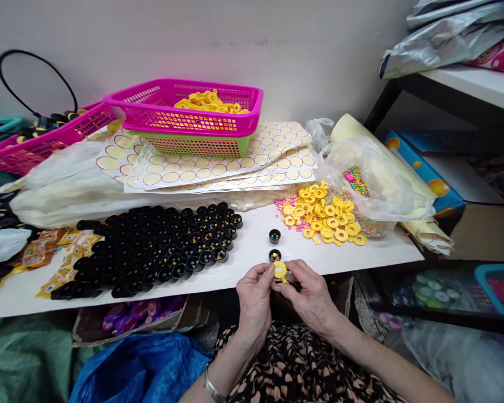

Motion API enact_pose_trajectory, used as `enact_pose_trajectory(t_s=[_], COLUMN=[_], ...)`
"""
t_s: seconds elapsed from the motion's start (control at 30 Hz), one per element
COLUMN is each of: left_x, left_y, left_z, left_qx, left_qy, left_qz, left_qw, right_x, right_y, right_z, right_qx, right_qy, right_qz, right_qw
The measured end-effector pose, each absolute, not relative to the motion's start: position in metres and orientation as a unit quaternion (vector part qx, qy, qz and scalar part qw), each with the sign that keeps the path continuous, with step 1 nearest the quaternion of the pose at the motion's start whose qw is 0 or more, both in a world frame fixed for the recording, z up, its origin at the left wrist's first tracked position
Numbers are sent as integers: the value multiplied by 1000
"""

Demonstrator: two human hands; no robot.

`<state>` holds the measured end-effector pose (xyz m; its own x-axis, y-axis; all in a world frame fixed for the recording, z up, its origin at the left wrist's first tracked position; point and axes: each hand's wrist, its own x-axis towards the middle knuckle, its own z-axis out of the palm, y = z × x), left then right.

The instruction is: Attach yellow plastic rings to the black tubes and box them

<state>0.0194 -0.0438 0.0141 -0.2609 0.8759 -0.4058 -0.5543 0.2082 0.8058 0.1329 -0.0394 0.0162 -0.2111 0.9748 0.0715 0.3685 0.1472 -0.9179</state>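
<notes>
Both my hands meet at the front edge of the white table. My left hand and my right hand pinch one small yellow ring between their fingertips. A small black part shows under the ring, but I cannot make out which hand holds it. Just beyond the ring stand two black cups with coloured beads inside. A heap of yellow rings lies to the right over pink and mixed beads. A large block of black cups covers the table's left half.
A pink basket with yellow rings is stacked on a green one at the back, over sheets of round stickers. A clear bag of beads lies at right. Another pink basket stands far left. Blue plastic lies below.
</notes>
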Motion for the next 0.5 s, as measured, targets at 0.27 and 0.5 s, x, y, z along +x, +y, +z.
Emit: enact_pose_trajectory(t_s=[0.27, 0.5], left_x=[13, 11], left_y=[-38, -38], left_z=[17, 25], left_qx=[124, 94], left_qy=[500, 485], left_qz=[615, 607], left_qw=[597, 622], right_x=[125, 123], right_y=[-28, -27], right_z=[12, 13], right_qx=[-505, -511], right_qy=[-730, -767], right_qz=[321, 223], right_qw=[330, 319])
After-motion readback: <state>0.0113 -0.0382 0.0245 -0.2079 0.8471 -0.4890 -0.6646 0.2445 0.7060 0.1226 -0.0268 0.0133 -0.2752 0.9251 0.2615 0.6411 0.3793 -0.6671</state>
